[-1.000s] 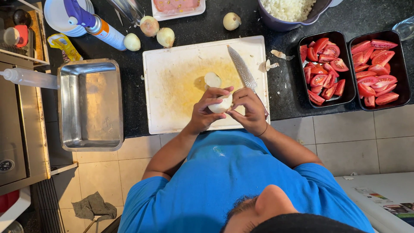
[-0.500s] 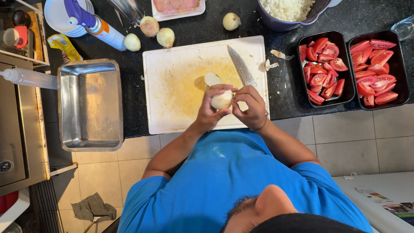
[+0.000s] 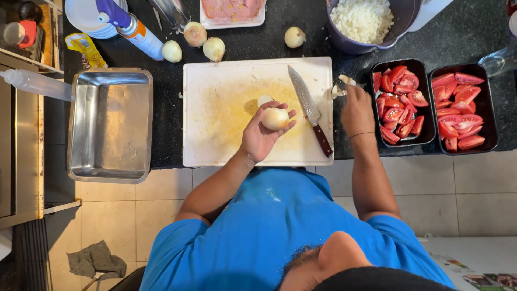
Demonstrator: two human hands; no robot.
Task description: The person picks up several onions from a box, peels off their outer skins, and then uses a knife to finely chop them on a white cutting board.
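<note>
The left hand (image 3: 261,137) cups a peeled onion (image 3: 275,118), fingers curled round it, above the middle of the white cutting board (image 3: 215,86). The right hand (image 3: 356,110) reaches right, off the board's edge, fingers loosely together at onion scraps (image 3: 340,88) on the dark table (image 3: 452,37). Between the hands lies a knife (image 3: 308,108), its long axis running far-left to near-right, handle nearer the right hand. Trays of cut tomatoes (image 3: 401,102) sit right.
</note>
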